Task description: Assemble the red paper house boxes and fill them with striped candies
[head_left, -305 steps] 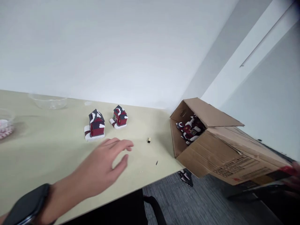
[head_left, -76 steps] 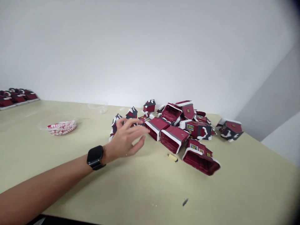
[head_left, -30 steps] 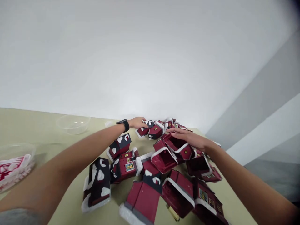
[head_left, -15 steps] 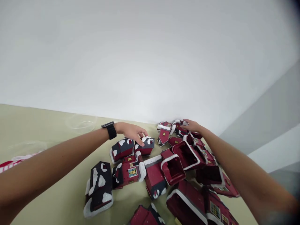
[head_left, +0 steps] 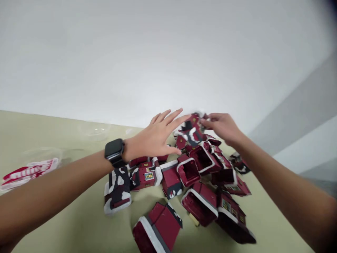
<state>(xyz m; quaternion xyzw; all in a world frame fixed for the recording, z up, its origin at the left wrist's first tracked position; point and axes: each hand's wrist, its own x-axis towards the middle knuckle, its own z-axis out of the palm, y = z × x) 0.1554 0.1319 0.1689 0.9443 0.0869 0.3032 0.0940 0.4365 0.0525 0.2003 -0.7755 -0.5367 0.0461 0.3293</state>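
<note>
A heap of several small red toy houses [head_left: 196, 175] with dark, snow-patched roofs lies tumbled on the pale table [head_left: 65, 225]. My left hand [head_left: 158, 135], a black watch on its wrist, hovers over the back of the heap with its fingers stretched out and nothing in them. My right hand [head_left: 222, 128] is raised at the far side of the heap, fingers pinched on a small red house [head_left: 195, 121] that is blurred by motion. One house [head_left: 117, 189] lies on its side at the left of the heap, another [head_left: 158, 230] nearest me.
A clear tray of red-and-white striped pieces [head_left: 28, 170] sits at the left of the table. A clear empty bowl [head_left: 94, 130] stands near the white wall behind. The table's right edge drops off beside a grey wall section [head_left: 302, 105].
Both hands have lifted from the heap; the left hand has spread open in the air, and the right hand has risen pinching a small house from the far side.
</note>
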